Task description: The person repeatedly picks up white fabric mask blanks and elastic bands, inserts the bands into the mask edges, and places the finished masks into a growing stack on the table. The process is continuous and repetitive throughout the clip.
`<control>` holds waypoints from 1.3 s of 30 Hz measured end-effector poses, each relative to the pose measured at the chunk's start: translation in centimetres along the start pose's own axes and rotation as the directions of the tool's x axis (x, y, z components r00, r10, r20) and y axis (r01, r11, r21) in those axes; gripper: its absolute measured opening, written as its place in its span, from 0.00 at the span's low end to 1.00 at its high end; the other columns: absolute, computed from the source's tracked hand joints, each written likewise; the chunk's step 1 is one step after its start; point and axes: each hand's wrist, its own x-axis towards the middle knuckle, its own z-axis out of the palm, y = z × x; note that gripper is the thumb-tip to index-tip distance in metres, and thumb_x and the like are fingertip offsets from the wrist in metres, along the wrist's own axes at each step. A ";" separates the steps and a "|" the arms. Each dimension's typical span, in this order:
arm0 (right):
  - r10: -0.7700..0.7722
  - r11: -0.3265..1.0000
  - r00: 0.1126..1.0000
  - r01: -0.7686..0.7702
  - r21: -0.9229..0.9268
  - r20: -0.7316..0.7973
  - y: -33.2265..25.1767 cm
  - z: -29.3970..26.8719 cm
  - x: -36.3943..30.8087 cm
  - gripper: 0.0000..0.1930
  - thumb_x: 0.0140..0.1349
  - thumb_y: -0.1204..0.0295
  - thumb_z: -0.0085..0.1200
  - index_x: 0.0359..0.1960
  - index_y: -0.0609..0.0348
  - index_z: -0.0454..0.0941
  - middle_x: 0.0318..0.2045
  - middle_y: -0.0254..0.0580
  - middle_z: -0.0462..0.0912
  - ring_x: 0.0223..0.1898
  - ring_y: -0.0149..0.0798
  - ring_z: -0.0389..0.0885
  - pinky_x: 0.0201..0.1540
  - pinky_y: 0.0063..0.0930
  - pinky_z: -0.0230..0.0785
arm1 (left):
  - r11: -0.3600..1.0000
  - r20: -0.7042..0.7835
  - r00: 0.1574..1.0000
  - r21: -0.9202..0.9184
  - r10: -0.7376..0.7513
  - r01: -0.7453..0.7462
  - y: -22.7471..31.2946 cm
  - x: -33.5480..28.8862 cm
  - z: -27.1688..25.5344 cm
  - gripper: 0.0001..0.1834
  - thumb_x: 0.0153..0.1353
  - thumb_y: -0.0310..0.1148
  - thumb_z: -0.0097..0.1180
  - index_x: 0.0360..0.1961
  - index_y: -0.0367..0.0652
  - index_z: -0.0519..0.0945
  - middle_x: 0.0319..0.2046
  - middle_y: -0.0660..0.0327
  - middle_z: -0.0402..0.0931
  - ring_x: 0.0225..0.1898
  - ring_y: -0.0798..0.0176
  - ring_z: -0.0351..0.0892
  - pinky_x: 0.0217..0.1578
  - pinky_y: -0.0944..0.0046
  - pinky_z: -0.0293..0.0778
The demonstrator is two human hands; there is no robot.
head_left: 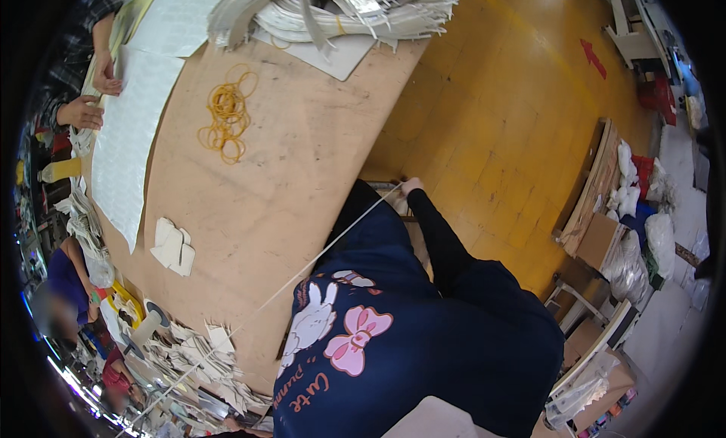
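Out past the table's right edge, my right hand (411, 185) is closed around one end of a thin white cord (314, 263). The cord is pulled straight, running across my lap and the table corner toward the lower left. Its other end leaves the picture at the lower edge. I do not see my left hand for certain; a small patch of skin by a dark sleeve shows at the bottom edge, and whose it is I cannot tell. Nearest the cord on the table are off-white cut pieces (219, 338).
The brown table (287, 151) carries yellow rubber bands (228, 113), small cream pieces (174, 246), a bundle of white strips (325, 18) and white sheets (128, 136). Another person's hands (82, 113) rest at those sheets. Boards (594, 185) and plastic bags stand right of the yellow floor (491, 136).
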 end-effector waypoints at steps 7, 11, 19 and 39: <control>0.085 -0.397 0.996 0.008 0.918 0.028 -2.6 2.4 8.7 0.38 0.70 0.57 0.53 0.71 0.64 0.50 0.67 0.59 0.62 0.65 0.55 0.68 0.52 0.65 0.73 | 0.991 0.106 0.994 -0.127 -0.032 0.045 1.9 3.6 1.6 0.15 0.68 0.35 0.57 0.51 0.37 0.78 0.46 0.56 0.79 0.47 0.59 0.76 0.50 0.62 0.72; 0.260 -0.630 0.960 0.253 0.734 -0.107 -2.4 -12.9 12.0 0.49 0.59 0.51 0.65 0.69 0.72 0.50 0.66 0.62 0.64 0.59 0.56 0.72 0.59 0.52 0.73 | 0.980 0.168 0.985 -0.185 -0.043 0.074 0.9 5.7 2.4 0.16 0.68 0.36 0.57 0.51 0.37 0.77 0.46 0.57 0.79 0.46 0.60 0.76 0.49 0.63 0.71; 0.401 0.284 0.338 0.838 0.466 -0.851 9.8 -57.1 -4.8 0.35 0.62 0.49 0.60 0.57 0.67 0.65 0.53 0.51 0.72 0.47 0.48 0.75 0.53 0.44 0.68 | 0.888 0.464 0.886 -0.404 -0.009 0.221 -7.2 10.7 6.3 0.17 0.68 0.39 0.57 0.52 0.39 0.77 0.44 0.59 0.78 0.44 0.63 0.75 0.46 0.66 0.71; -0.271 0.903 0.658 0.427 0.051 -0.703 2.9 -63.8 -20.0 0.07 0.55 0.69 0.67 0.33 0.58 0.86 0.15 0.30 0.75 0.12 0.24 0.66 0.16 0.23 0.55 | 0.038 0.685 0.439 -0.516 -0.581 0.856 -16.0 -7.7 9.3 0.20 0.69 0.39 0.57 0.57 0.41 0.74 0.36 0.68 0.69 0.35 0.71 0.66 0.38 0.70 0.65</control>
